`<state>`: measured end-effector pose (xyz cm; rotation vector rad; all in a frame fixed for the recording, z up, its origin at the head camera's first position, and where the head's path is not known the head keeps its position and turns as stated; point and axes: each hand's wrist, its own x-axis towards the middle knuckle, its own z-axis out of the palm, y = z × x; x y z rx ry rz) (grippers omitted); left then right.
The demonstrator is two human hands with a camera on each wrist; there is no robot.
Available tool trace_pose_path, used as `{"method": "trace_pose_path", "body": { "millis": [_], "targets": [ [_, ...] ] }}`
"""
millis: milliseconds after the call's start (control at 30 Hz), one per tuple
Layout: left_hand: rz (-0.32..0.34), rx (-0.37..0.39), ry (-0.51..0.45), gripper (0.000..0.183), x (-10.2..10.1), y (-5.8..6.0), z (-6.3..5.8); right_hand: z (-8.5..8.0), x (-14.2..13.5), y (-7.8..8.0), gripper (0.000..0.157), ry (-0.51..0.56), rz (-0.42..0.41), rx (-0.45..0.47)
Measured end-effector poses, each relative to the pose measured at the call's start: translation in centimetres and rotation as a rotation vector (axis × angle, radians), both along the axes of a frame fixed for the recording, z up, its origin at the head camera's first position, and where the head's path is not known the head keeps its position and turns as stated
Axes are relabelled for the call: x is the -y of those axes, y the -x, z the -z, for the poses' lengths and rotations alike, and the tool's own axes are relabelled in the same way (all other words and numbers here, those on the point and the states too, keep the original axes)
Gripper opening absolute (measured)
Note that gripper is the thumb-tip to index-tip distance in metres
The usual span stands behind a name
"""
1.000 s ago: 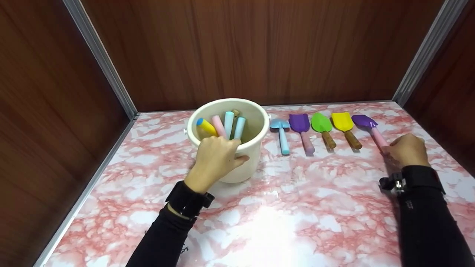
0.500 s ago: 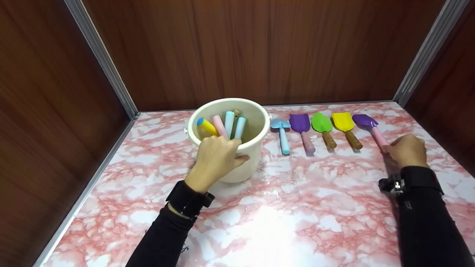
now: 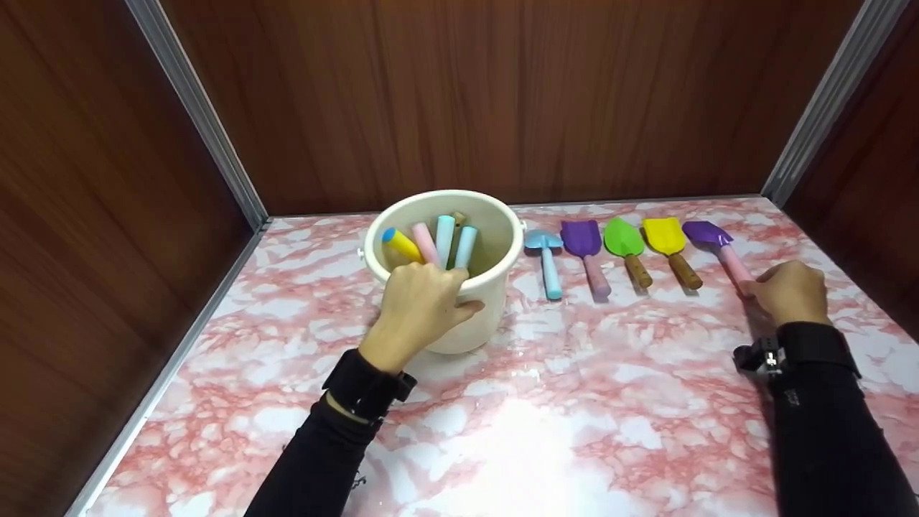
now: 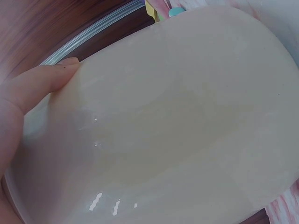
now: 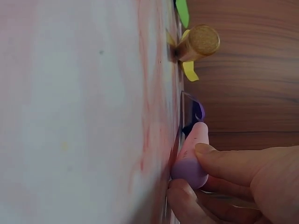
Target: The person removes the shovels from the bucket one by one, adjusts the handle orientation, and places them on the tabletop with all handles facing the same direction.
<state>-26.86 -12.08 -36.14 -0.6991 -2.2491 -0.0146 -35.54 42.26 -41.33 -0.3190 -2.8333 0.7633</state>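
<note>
My left hand (image 3: 423, 305) grips the near rim of a white bucket (image 3: 470, 316), thumb outside on its wall and fingers over the rim. In the left wrist view the bucket's smooth wall (image 4: 177, 112) fills most of the picture. Several handles stand in the bucket, among them a yellow handle with a blue end (image 3: 402, 245), a pink handle (image 3: 425, 243) and light blue handles. At the right, my right hand (image 3: 788, 291) pinches the pink handle (image 5: 195, 144) of a purple toy shovel (image 3: 707, 233), which lies at a slant on the table.
Left of the held shovel lie a yellow shovel (image 3: 664, 235), a green shovel (image 3: 624, 238), a purple shovel with a pink handle (image 3: 580, 238) and a light blue shovel (image 3: 543, 240), in a row. Wood-look panels (image 3: 488, 100) enclose the marbled table (image 3: 589, 402) behind and at both sides.
</note>
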Motion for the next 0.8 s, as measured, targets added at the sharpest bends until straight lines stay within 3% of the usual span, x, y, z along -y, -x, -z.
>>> {"method": "trace_pose_path", "body": {
  "millis": [533,700,800],
  "targets": [
    [0.019,0.005,-0.012,0.047,0.0,0.0,-0.1,-0.5,0.1,-0.5,0.049,0.045,-0.013,0.005],
    [0.015,-0.013,0.0,0.047,0.0,0.0,0.0,-2.2,0.3,-1.0,0.056,0.019,-0.014,0.052],
    [0.015,-0.022,0.005,0.048,0.1,-0.1,-0.1,-3.9,1.1,-1.6,0.059,-0.035,-0.018,0.015]
  ]
}}
